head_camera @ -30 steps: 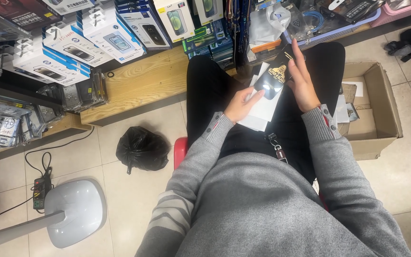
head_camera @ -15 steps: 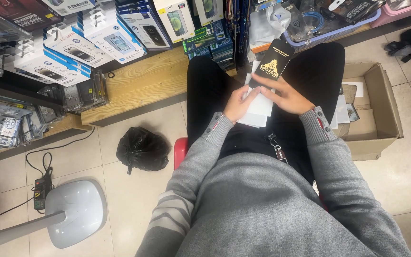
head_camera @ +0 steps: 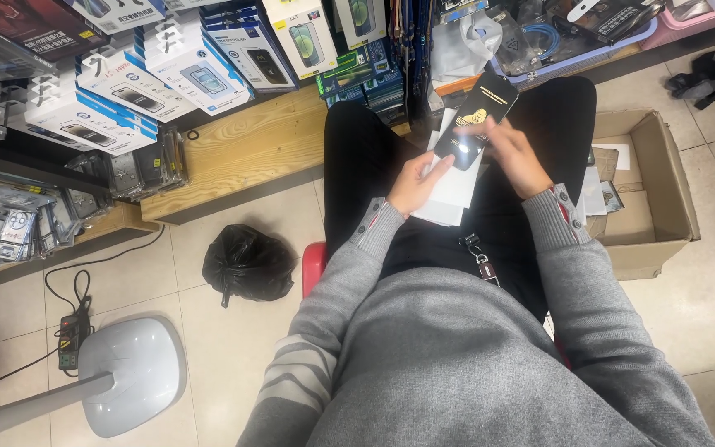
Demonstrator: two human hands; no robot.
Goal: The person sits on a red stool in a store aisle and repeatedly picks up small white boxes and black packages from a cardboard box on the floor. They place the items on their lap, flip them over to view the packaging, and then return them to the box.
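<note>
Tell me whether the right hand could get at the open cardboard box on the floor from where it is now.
Probably yes. The cardboard box sits open on the floor just beside the right thigh, with nothing between it and the right hand. That hand is now on the black packet, so it would have to let go first.

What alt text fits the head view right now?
Seated person holds a black packet over their lap, left hand under its lower end, right hand on its side, white sheets beneath. A cardboard box, black bag and boxed stock surround them.
</note>
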